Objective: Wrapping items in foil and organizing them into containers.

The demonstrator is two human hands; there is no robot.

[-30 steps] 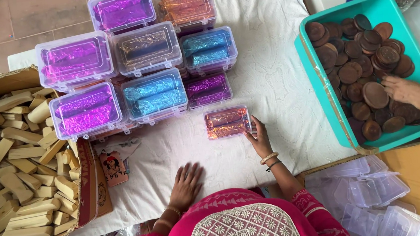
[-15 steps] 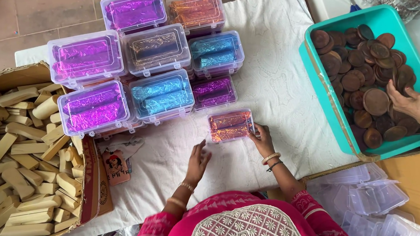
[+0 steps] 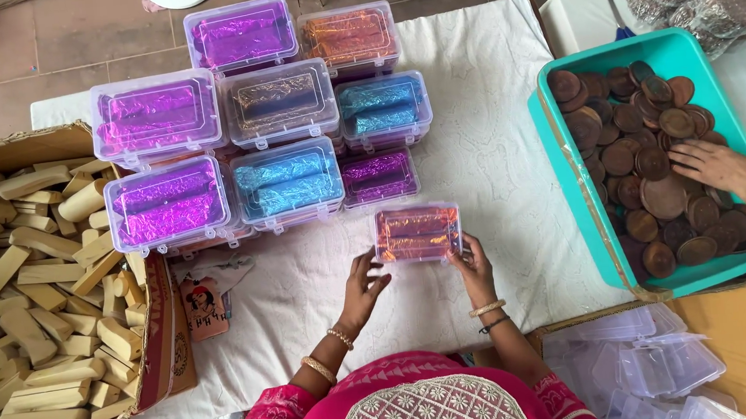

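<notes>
Both hands, left (image 3: 363,287) and right (image 3: 475,264), are being closed on the ends of a small clear box (image 3: 417,232) just below the stacked boxes (image 3: 274,146); uneven squeezing is risking popping its lid.

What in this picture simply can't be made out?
Head view, all of these:
- Whether the lid of the orange box is snapped shut: the left hand and right hand cover its lower corners.
- The lower boxes in the stack: upper boxes hide them.
- The teal tray: its floor is buried under brown discs.
- The cardboard box: cut off by the left edge.
</notes>
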